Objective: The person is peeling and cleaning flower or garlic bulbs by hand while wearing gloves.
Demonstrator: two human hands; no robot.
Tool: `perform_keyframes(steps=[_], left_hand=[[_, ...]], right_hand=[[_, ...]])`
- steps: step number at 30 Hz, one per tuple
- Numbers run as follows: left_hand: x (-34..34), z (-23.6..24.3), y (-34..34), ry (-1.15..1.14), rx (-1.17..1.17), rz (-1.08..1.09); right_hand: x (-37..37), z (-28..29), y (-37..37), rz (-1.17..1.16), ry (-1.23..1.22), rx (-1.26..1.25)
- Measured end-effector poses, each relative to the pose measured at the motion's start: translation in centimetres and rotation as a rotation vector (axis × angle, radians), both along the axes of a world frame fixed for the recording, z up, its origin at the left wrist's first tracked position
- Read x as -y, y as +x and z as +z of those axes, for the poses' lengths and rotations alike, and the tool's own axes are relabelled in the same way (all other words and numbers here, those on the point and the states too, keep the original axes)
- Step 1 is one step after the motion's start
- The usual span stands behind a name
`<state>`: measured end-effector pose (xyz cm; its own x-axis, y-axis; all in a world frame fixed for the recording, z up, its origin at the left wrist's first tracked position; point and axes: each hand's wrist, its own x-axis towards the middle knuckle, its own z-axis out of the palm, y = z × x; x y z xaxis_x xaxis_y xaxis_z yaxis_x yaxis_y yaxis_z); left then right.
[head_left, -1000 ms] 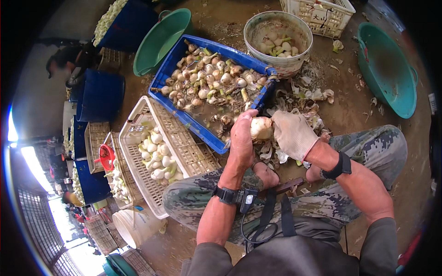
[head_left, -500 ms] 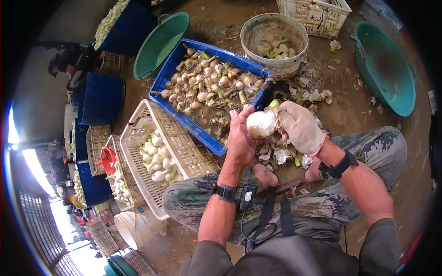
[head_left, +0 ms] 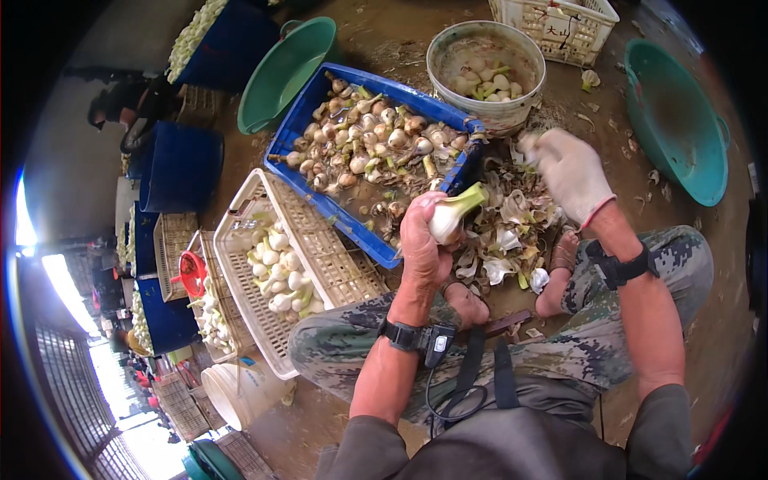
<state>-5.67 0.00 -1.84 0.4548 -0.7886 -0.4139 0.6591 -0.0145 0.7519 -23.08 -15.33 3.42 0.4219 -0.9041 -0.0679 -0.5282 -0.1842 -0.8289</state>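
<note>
My left hand [head_left: 425, 240] is closed round a garlic bulb [head_left: 450, 219], white and smooth, with its short green stem pointing up and right. Gloved in white, my right hand [head_left: 570, 172] is apart from the bulb, above a heap of loose garlic skins [head_left: 512, 220]; its fingertips are smeared by motion. Beyond the left hand, a blue crate [head_left: 336, 210] holds many dirty, unpeeled bulbs in murky water. To the left, a cream plastic basket [head_left: 340, 268] contains cleaned white bulbs [head_left: 278, 268]. Behind the skins stands a round white tub [head_left: 488, 120] with several bulbs inside.
Green basins lie at the back left [head_left: 290, 68] and far right [head_left: 680, 128]. A cream crate [head_left: 560, 32] stands at the back. More baskets, blue bins [head_left: 182, 168] and a white bucket [head_left: 232, 396] line the left, where another person [head_left: 132, 112] bends over.
My right hand has left the bulb and moved right, toward the skins. The bulb, still in my left hand, has lost its ragged outer skin and shows a smooth white surface.
</note>
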Motion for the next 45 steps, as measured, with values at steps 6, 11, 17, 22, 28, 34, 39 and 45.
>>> perform_keyframes(steps=[6,11,17,22,28,34,39,45], left_hand=[[0.1,-1.2,-0.6,0.018,0.238,-0.156],[-0.5,0.0,-1.7,0.023,0.691,-0.315],[-0.1,2.0,-2.2,-0.051,1.125,-0.484],[-0.4,1.2,-1.7,-0.228,1.103,-0.419],[0.2,0.5,-1.6,-0.316,0.087,-0.161],[0.5,2.2,-1.7,-0.203,1.624,-0.091],[0.5,0.1,-0.6,-0.206,1.452,0.011],[0.3,0.5,4.6,-0.18,-0.064,0.398]], right_hand=[[-3.2,-0.2,0.7,0.525,-0.134,0.045],[-4.2,-2.4,1.5,0.494,0.237,-0.055],[-4.3,-3.8,1.4,0.267,0.312,-0.019],[-3.0,-5.0,1.1,0.253,0.567,0.109],[-4.1,-1.8,1.3,0.082,0.956,0.742],[-4.0,-2.5,1.6,-0.055,0.945,0.881],[-4.2,-1.4,1.7,0.126,0.909,0.769],[-2.0,-1.9,0.4,-0.049,0.723,0.838]])
